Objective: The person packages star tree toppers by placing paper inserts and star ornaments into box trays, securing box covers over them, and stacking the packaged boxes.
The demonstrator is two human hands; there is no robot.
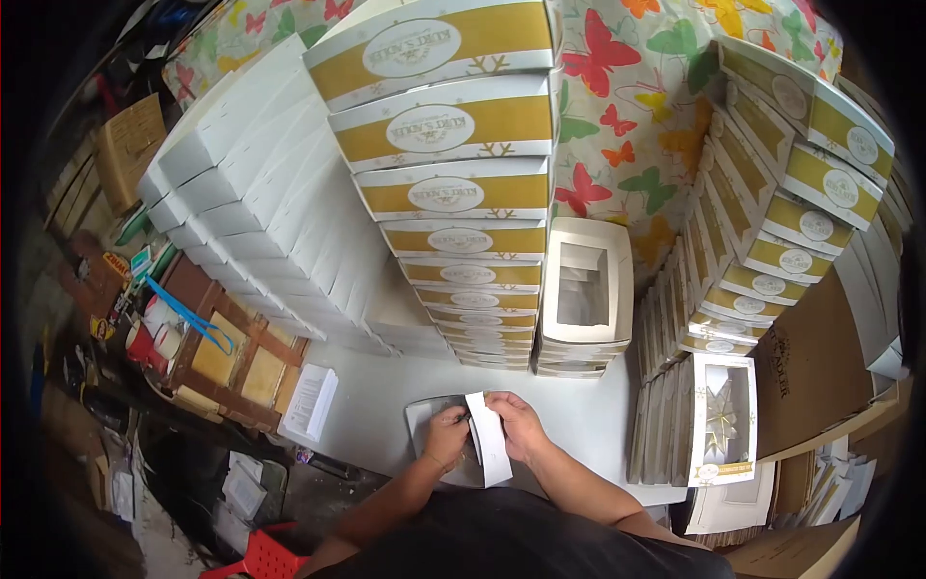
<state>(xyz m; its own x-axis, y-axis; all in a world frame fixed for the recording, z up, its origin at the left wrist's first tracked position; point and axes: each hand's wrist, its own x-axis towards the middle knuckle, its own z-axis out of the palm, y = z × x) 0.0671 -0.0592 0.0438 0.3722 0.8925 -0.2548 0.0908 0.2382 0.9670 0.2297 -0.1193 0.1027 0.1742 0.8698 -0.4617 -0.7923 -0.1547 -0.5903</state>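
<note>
Partly hidden hands (519,426), white strip (491,442) between

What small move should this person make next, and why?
Perhaps steady the near end of the long white paper-like strip with the left hand, close beside it: the right hand holds the far end, while the near looks unheld.

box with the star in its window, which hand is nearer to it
Right. The right hand is left of the box, at the white strip; the left hand is farther left, across the strip.
</note>
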